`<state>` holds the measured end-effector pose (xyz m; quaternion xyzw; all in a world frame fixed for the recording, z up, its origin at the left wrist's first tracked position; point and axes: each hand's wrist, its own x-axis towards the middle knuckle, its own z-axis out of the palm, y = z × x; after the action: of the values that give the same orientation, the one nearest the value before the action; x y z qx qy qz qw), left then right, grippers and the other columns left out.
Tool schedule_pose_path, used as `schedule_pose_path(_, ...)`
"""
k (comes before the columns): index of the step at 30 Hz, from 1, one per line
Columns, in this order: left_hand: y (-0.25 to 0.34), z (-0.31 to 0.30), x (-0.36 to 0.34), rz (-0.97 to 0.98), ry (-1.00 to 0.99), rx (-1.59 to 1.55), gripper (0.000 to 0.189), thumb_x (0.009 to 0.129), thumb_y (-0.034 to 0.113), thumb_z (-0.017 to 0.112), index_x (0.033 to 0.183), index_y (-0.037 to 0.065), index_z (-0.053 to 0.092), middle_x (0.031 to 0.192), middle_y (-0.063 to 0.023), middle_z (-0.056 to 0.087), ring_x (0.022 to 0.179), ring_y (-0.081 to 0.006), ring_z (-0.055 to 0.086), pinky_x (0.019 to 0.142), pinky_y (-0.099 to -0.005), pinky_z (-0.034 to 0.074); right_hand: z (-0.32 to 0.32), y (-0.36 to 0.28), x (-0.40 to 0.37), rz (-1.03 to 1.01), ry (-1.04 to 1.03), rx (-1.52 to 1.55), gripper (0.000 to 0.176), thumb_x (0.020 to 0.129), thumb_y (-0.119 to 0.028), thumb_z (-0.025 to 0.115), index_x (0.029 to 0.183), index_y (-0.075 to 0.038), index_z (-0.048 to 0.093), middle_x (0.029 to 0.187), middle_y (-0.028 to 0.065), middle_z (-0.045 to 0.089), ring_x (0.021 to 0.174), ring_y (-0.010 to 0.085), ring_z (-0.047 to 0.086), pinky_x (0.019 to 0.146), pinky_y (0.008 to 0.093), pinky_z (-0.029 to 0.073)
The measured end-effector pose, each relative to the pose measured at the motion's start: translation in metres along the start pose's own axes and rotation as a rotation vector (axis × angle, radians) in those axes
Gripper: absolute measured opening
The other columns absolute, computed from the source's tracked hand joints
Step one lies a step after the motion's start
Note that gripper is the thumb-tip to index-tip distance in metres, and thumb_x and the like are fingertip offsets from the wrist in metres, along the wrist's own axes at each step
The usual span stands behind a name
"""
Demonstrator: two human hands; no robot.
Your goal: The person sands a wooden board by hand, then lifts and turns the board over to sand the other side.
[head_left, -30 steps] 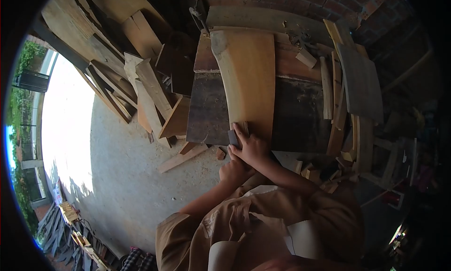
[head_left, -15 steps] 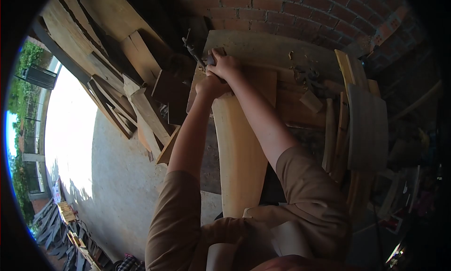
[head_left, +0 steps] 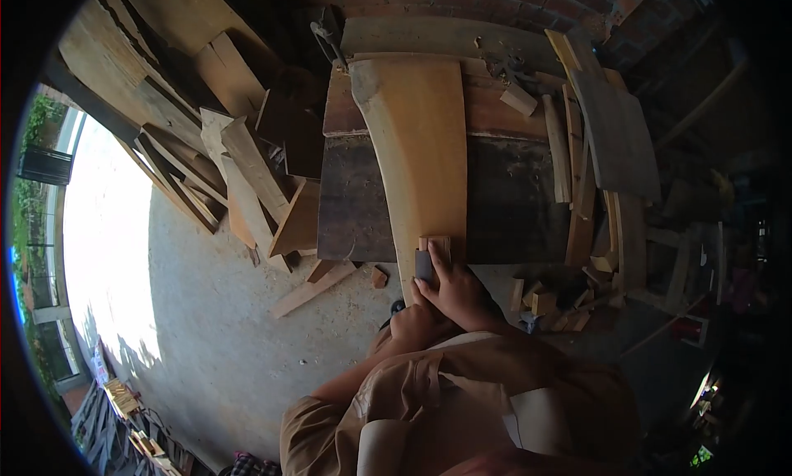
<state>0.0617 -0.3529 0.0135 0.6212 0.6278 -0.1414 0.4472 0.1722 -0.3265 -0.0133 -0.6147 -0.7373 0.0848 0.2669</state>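
A long wooden board (head_left: 421,154), pale along its left edge and browner on the right, runs lengthwise from the far side of the bench toward my body. At its near end a wooden hand plane (head_left: 444,247) with a dark iron rests on the surface. My right hand (head_left: 464,299) is wrapped round the plane, index finger stretched along its top. Just left of it and lower, my left hand (head_left: 411,324) is closed at the plane's rear, its grip partly hidden.
The dark workbench (head_left: 516,204) lies under the board. A clamp (head_left: 327,43) stands at its far left corner. Timber pieces (head_left: 247,158) lean on the left, and planks (head_left: 615,138) stand at the right. Offcuts (head_left: 569,307) lie on the floor. A brick wall (head_left: 462,2) closes the back.
Both hands have drawn the hand plane from the board's far end back to its near end, close to my body. My arms have bent, and the view has shifted, showing more bench.
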Motion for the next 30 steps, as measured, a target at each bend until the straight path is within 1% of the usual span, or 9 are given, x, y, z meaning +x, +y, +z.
schedule_pose_path(5,0.008,-0.031,0.041,0.136,0.151,0.163,0.124,0.060,0.069,0.057,0.126,-0.020,0.003,0.069,-0.0144,0.063,0.062,-0.0243,0.064,0.054,-0.0351,0.051,0.005,0.013,0.060,0.204,-0.346,-0.027,0.074,0.069,-0.046,0.062,0.134,-0.025,0.033,0.083,0.0206,0.057,0.065,0.0342,0.061,0.055,0.0402,0.050)
schedule_pose_path(8,0.042,-0.104,0.100,0.103,0.277,0.184,0.124,0.056,0.069,0.061,0.127,-0.018,0.009,0.067,-0.0133,0.063,0.060,-0.0245,0.064,0.051,-0.0347,0.051,0.025,0.041,0.152,0.201,-0.254,-0.025,0.073,0.070,-0.047,0.061,0.134,-0.030,0.031,0.078,0.0177,0.059,0.067,0.0325,0.061,0.059,0.0416,0.050)
schedule_pose_path(14,0.100,-0.263,0.239,0.132,0.434,0.121,0.116,0.056,0.067,0.064,0.123,-0.017,0.018,0.090,-0.0187,0.063,0.082,-0.0304,0.063,0.069,-0.0367,0.050,0.081,0.108,0.380,0.128,-0.221,0.006,0.074,0.073,-0.050,0.056,0.136,-0.024,0.027,0.084,0.0174,0.063,0.077,0.0321,0.062,0.069,0.0419,0.050)
schedule_pose_path(16,0.106,-0.262,0.247,0.093,0.602,0.145,0.106,0.057,0.064,0.065,0.117,-0.014,0.026,0.091,-0.0181,0.063,0.084,-0.0291,0.063,0.071,-0.0371,0.050,0.073,0.101,0.390,0.163,-0.291,-0.082,0.072,0.074,-0.049,0.055,0.136,-0.023,0.028,0.084,0.0179,0.063,0.077,0.0325,0.062,0.069,0.0411,0.050)
schedule_pose_path(20,0.095,-0.232,0.211,0.072,0.416,0.093,0.116,0.057,0.066,0.063,0.125,-0.015,0.017,0.091,-0.0182,0.063,0.084,-0.0279,0.063,0.071,-0.0364,0.050,0.061,0.093,0.339,0.215,-0.223,-0.012,0.073,0.074,-0.049,0.056,0.136,-0.024,0.027,0.086,0.0183,0.062,0.078,0.0316,0.062,0.068,0.0406,0.049)
schedule_pose_path(24,0.062,-0.128,0.113,0.046,0.294,0.124,0.122,0.055,0.067,0.064,0.128,-0.016,0.011,0.083,-0.0168,0.064,0.073,-0.0276,0.065,0.062,-0.0356,0.052,0.031,0.054,0.181,0.186,-0.301,-0.113,0.076,0.075,-0.051,0.055,0.138,-0.027,0.021,0.078,0.0191,0.059,0.068,0.0342,0.061,0.058,0.0438,0.049)
schedule_pose_path(27,0.023,-0.031,0.038,0.031,0.099,0.191,0.109,0.065,0.060,0.058,0.128,-0.016,0.010,0.074,-0.0162,0.064,0.065,-0.0282,0.064,0.057,-0.0373,0.051,0.002,0.022,0.048,0.214,-0.343,-0.005,0.077,0.072,-0.045,0.061,0.136,-0.020,0.027,0.085,0.0214,0.057,0.065,0.0344,0.060,0.052,0.0399,0.050)
schedule_pose_path(28,0.010,-0.004,0.023,-0.023,0.021,0.176,0.107,0.068,0.059,0.055,0.127,-0.017,0.009,0.074,-0.0166,0.064,0.065,-0.0281,0.064,0.057,-0.0368,0.051,-0.005,0.013,0.018,0.120,-0.088,0.064,0.077,0.068,-0.045,0.065,0.134,-0.022,0.033,0.084,0.0207,0.055,0.062,0.0327,0.059,0.050,0.0387,0.049)
schedule_pose_path(30,0.004,0.013,0.008,-0.046,-0.029,0.198,0.110,0.067,0.063,0.054,0.127,-0.017,0.008,0.073,-0.0165,0.064,0.066,-0.0280,0.065,0.057,-0.0368,0.051,-0.011,0.007,0.004,0.105,-0.056,0.098,0.077,0.067,-0.043,0.066,0.133,-0.022,0.034,0.090,0.0218,0.055,0.065,0.0321,0.060,0.050,0.0381,0.049)
